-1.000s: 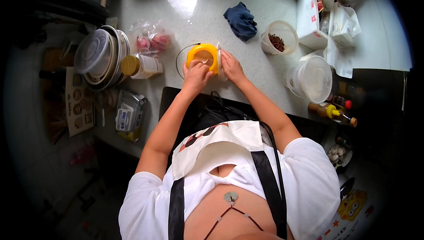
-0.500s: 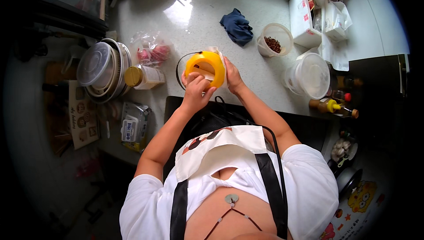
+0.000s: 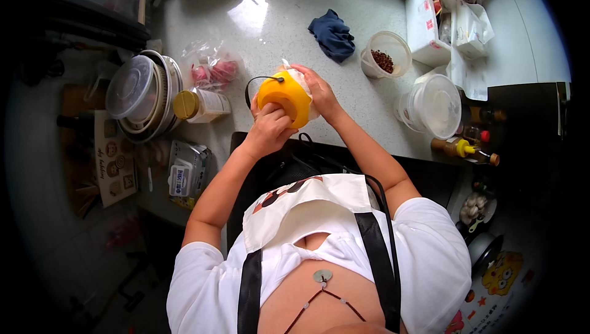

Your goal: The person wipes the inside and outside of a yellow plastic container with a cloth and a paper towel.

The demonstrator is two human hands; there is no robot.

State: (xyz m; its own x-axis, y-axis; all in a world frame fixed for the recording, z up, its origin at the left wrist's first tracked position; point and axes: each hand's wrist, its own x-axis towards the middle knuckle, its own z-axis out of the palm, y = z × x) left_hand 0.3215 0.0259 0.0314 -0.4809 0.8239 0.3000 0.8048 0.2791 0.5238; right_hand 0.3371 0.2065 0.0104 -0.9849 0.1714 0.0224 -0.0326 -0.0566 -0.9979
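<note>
With the work in midstream, as we judge it, we stand at a speckled pale-grey desk [image 3: 276, 33] that runs back to a light wall. At its left we have a stack of lidded bowls [image 3: 131, 88]; at its right, a white box [image 3: 424, 27] and, nearer us, a clear lidded tub [image 3: 441, 108]. Near the front edge, about midway along, our yellow round container [image 3: 300, 102] is tilted in both hands; whether it touches the desk we cannot tell. Beyond it lie an open tub [image 3: 368, 58] holding reddish-brown bits and a crumpled navy cloth [image 3: 332, 36]. Our right hand [image 3: 321, 95] presses a crumpled white sheet [image 3: 297, 78] to the container's side, its fingers curved close together; our left hand [image 3: 268, 132] bends its fingers into the mouth, tips hidden, so what they pinch we cannot tell. Both hands remain occupied, so letting go and setting down seem left to do.
</note>
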